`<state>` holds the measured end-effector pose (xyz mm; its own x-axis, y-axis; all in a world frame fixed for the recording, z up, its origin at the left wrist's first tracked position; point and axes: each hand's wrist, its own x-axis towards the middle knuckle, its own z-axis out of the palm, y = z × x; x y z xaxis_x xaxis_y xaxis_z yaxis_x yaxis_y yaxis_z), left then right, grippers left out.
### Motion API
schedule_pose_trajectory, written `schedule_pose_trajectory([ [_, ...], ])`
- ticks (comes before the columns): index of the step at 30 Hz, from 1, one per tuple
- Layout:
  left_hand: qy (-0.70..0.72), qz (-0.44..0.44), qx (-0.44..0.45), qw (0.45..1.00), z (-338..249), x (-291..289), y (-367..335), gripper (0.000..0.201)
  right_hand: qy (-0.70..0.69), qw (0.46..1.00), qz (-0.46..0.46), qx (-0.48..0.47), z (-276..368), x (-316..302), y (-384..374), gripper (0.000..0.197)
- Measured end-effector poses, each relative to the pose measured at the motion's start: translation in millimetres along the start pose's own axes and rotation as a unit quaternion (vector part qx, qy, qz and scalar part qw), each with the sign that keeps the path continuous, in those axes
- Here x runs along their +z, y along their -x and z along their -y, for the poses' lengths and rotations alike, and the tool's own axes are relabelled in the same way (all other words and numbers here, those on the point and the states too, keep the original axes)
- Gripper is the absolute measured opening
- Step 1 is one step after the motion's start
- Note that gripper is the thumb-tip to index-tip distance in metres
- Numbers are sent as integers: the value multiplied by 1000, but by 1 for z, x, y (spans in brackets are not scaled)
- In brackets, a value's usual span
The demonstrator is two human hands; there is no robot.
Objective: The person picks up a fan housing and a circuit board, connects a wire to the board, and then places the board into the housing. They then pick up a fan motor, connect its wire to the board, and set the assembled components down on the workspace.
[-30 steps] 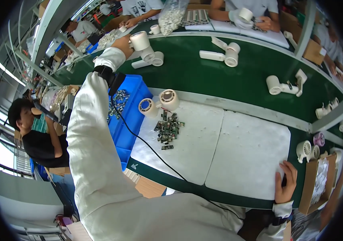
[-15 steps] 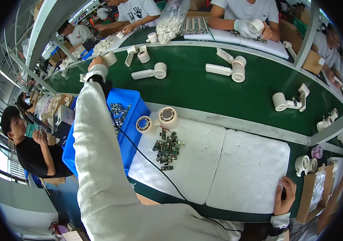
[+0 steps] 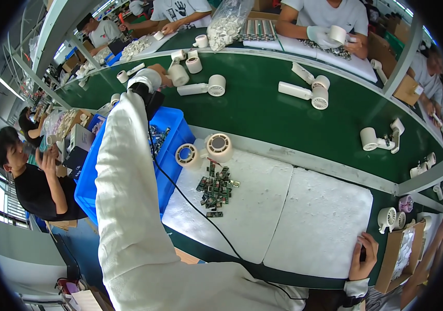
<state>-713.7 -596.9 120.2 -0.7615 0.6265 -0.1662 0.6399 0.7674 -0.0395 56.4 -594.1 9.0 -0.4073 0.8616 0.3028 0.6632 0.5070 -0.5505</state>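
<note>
My left arm point(image 3: 128, 186), in a white sleeve, reaches far across the green belt. At its end my left hand point(image 3: 160, 75) is closed at the white round head of a handheld fan point(image 3: 178, 75); the wrist partly hides the grip. Just behind that head stands another white fan point(image 3: 194, 63). My right hand point(image 3: 364, 257) rests at the right edge of a white foam board point(image 3: 320, 223), fingers curled. A dark patch shows between its thumb and fingers, too unclear to name. Small green circuit boards point(image 3: 215, 189) lie heaped on the left foam board, beside two round fan heads point(image 3: 219, 147).
A blue bin point(image 3: 177, 140) with small metallic parts stands under my left arm. A black cable point(image 3: 195, 210) crosses the board. More white fans point(image 3: 320, 93) lie along the belt. At right is a cardboard box point(image 3: 400, 259). Co-workers sit beyond the belt and at left.
My left hand has moved right along the belt with the fan head, close to the other fan. My right hand stays at the board's edge. The whole view has shifted slightly.
</note>
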Motion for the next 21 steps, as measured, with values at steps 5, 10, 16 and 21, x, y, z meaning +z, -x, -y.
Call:
schedule_pose_trajectory([
  [5,-159,-252,-116,948,52,30,-38,63,-7,1000,3,13,4,-1,-3,14],
  [10,-139,-110,-74,981,11,8,-8,62,7,1000,-1,9,7,-1,-1,14],
  [16,-78,40,33,996,-24,-10,-2,61,-1,1000,-10,-10,4,-4,-2,13],
  [21,-67,74,303,948,-168,-22,23,61,13,999,-30,3,3,-5,-2,13],
])
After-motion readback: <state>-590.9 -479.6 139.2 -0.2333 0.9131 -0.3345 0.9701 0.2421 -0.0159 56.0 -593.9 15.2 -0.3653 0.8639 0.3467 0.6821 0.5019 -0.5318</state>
